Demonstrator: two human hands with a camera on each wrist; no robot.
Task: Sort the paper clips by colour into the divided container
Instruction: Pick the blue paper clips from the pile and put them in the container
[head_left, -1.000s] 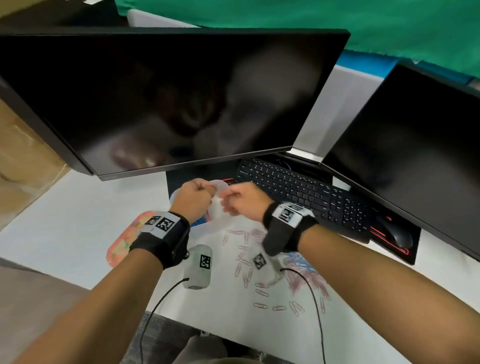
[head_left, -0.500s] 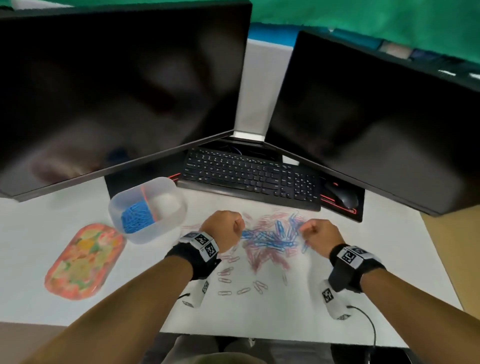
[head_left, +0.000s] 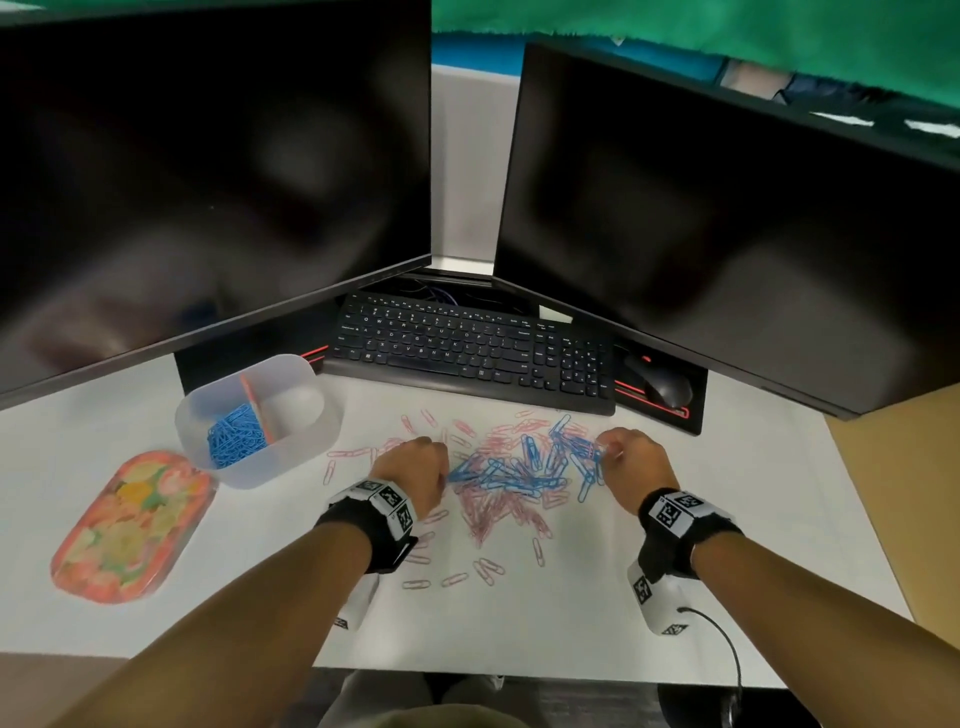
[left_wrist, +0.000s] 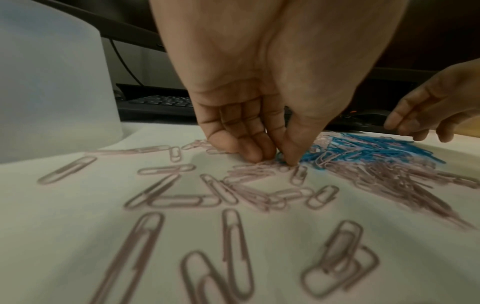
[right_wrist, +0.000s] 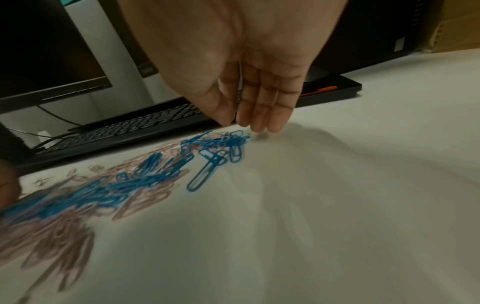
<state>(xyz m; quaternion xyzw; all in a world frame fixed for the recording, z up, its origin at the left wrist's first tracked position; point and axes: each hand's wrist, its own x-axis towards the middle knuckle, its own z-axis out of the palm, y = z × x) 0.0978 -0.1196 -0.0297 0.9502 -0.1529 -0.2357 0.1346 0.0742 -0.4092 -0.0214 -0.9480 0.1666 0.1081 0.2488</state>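
Note:
A mixed heap of blue paper clips (head_left: 519, 470) and pink paper clips (head_left: 488, 512) lies mid-table. The translucent divided container (head_left: 293, 460) stands to the left, with blue clips (head_left: 231, 441) in the compartment left of its orange divider (head_left: 254, 408). My left hand (head_left: 415, 465) is down at the heap's left edge, thumb and fingers pinching a blue clip (left_wrist: 279, 158). My right hand (head_left: 623, 454) hovers at the heap's right edge. Its fingers (right_wrist: 259, 115) point down almost straight just above blue clips (right_wrist: 228, 142) and hold nothing I can see.
A black keyboard (head_left: 467, 353) and a mouse (head_left: 665, 387) lie behind the heap, under two dark monitors (head_left: 208, 171). A colourful oval tray (head_left: 130, 525) sits at the left. Loose pink clips (head_left: 452, 579) are scattered toward the table's front edge.
One second ago both hands were together at the container. They have since moved apart and down to the heap, the left fingertips now on the clips.

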